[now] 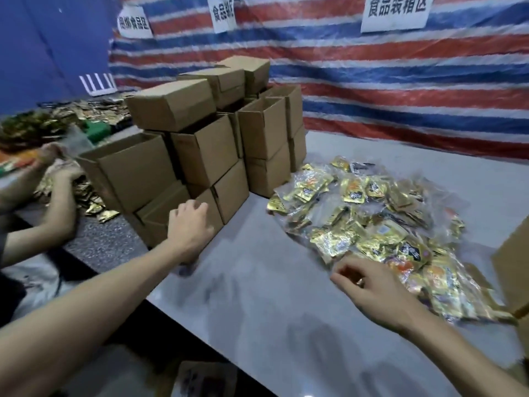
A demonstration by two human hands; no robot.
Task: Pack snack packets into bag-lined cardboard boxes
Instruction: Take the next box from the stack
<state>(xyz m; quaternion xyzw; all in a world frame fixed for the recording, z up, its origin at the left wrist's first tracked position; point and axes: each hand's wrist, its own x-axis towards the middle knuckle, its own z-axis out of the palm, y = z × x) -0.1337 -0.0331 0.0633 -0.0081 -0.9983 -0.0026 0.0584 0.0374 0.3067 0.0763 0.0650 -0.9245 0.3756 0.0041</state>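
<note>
bare grey desk [257, 325], smooth and glossy, lies open between the two forearms, and its left edge runs diagonally away past a dark speckled counter [103, 245]. right hand [369, 285], with a ring on one finger, hangs over the near edge of the snack packets [372, 213] with fingers bent downward; whether they pinch anything cannot be told. left hand [190, 227] curls its fingers over the top edge of the front box [183, 213], the lowest of the stack, thumb side down by the desk. the packets are crinkled gold foil, many inside clear plastic bags, heaped on the desk's right half, just beside the cardboard boxes [206, 144]. these are plain brown, stacked in uneven tiers, some open-topped, their insides unseen. a side box [512, 270] is cut off at the right edge. at the left another person's hands [64, 173] work over loose gold packets [86, 202]. behind, a red, white and blue striped tarp [400, 81] carries paper signs [396, 10].
</note>
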